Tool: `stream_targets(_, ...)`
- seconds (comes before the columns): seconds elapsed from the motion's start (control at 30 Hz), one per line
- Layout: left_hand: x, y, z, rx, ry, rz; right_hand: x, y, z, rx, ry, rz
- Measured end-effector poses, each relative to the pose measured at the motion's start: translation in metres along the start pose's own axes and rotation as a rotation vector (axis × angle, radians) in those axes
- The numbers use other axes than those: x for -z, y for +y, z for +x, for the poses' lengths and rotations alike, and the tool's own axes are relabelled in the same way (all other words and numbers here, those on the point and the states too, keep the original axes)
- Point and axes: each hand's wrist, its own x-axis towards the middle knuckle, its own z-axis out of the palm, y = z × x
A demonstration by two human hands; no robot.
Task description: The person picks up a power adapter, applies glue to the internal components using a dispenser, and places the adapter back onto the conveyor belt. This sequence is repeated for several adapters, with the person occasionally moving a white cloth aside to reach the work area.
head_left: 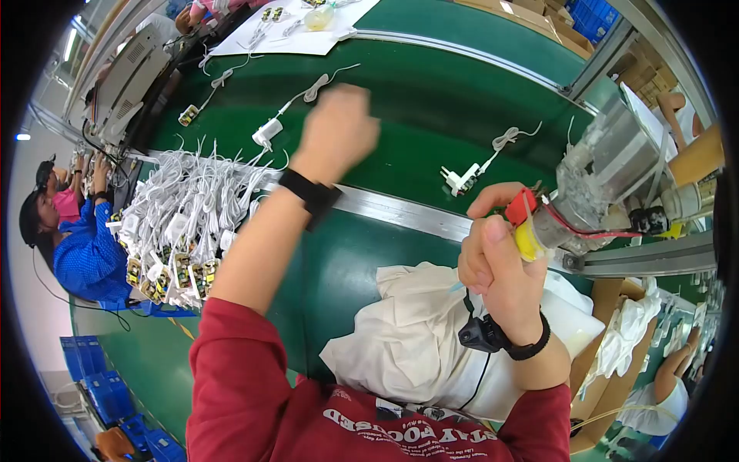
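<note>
One left hand — above the green belt

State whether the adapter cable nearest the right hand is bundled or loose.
Bundled: the thin white adapter cable is gathered into loops midway along.

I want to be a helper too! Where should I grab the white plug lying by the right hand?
I'd pinch the white plug by its blocky body, from above, on the person's side. Its prongs poke out leftward and its thin cord leaves toward the upper right, so the body looks easiest.
</note>
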Motion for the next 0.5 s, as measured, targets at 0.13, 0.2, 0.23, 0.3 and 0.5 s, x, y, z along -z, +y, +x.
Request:
stream_targets(0.13, 0.019, -0.103, -0.005, 0.31, -0.241, 0.627, -0.003, 0.0, -0.002, -0.038, 0.04, 0.111)
stream_targets(0.2, 0.02, -0.123, -0.012, 0.366, -0.353, 0.569, -0.003, -0.001, -0.002, -0.055, 0.015, 0.114)
stream_targets(0.23, 0.021, -0.125, -0.013, 0.405, -0.404, 0.478, -0.003, -0.002, -0.002, -0.052, 0.019, 0.117)
stream_targets(0.3, 0.02, -0.11, -0.009, 0.378, -0.341, 0.373, -0.003, -0.002, -0.002, -0.029, 0.017, 0.121)
stream_targets(0.5, 0.021, -0.006, -0.001, 0.686, -0.371, -0.808, 0.0, -0.003, 0.002, 0.016, 0.017, 0.068)
